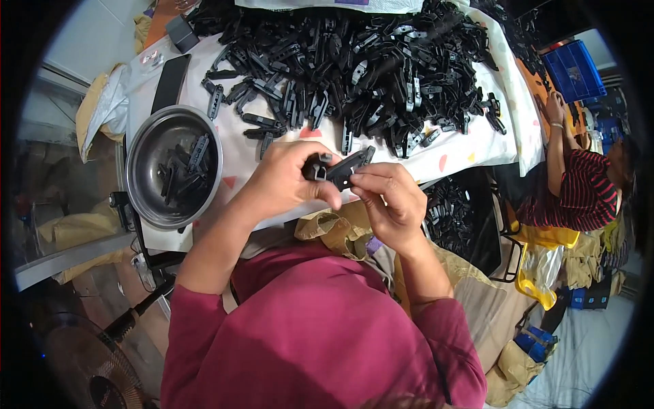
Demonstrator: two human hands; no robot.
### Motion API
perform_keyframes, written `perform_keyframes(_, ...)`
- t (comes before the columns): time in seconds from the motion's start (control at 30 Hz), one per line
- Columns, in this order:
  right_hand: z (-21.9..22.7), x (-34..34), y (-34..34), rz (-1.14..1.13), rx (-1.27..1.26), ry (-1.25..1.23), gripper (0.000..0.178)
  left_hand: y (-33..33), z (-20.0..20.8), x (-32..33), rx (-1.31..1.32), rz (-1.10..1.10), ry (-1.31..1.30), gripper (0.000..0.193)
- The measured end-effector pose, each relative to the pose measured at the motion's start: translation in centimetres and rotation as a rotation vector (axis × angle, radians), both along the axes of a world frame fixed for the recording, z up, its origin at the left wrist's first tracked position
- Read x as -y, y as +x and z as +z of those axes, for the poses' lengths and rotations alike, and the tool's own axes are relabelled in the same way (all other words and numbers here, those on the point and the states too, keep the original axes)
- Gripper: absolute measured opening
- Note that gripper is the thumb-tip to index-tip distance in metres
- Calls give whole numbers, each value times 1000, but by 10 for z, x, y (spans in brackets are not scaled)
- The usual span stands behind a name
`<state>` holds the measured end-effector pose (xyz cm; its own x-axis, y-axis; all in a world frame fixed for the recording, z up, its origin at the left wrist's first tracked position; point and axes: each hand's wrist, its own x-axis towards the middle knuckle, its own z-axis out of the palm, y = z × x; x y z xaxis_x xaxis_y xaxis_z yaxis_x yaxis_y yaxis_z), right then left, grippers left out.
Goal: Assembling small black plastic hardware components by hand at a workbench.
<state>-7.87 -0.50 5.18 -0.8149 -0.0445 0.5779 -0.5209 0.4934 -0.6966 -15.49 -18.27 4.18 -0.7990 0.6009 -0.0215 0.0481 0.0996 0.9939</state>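
Just in front of my body, over the table's near edge, a black plastic part point(344, 170) is held between both hands. My left hand point(286, 178) is closed around its left end, the thumb pointing toward the right hand. The fingertips of my right hand point(397, 201) pinch its right side; whether they also hold a tiny piece there is too small to tell. Beyond the hands spreads a large heap of similar black plastic parts point(381, 75). A steel bowl point(136, 194) left of my left forearm holds several more of them.
A patterned white cloth point(477, 143) covers the table. A flat black object point(170, 83) lies behind the bowl. Below the table's right edge sits a container of black parts point(449, 211). At right, another person point(572, 180) works near a blue crate point(573, 70). A fan point(95, 368) stands lower left.
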Motion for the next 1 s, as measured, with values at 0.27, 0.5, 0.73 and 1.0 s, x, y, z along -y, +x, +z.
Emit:
perform_keyframes(0.27, -20, 7, 8, -2, 342, -20, 38, 7, -5, 11, -548, -89, -131, 31)
perform_keyframes(0.5, -26, -9, -24, 42, 344, 266, 43, 23, -11, 54, -702, 265, -500, 32)
perform_keyframes(0.73, -48, -59, -71, -377, 109, 942, 24, 1, -10, 116, -877, 708, -1124, 42)
perform_keyframes(1.0, -54, -61, -74, -261, -22, 905, 7, 11, -59, -71, -631, 48, -476, 10)
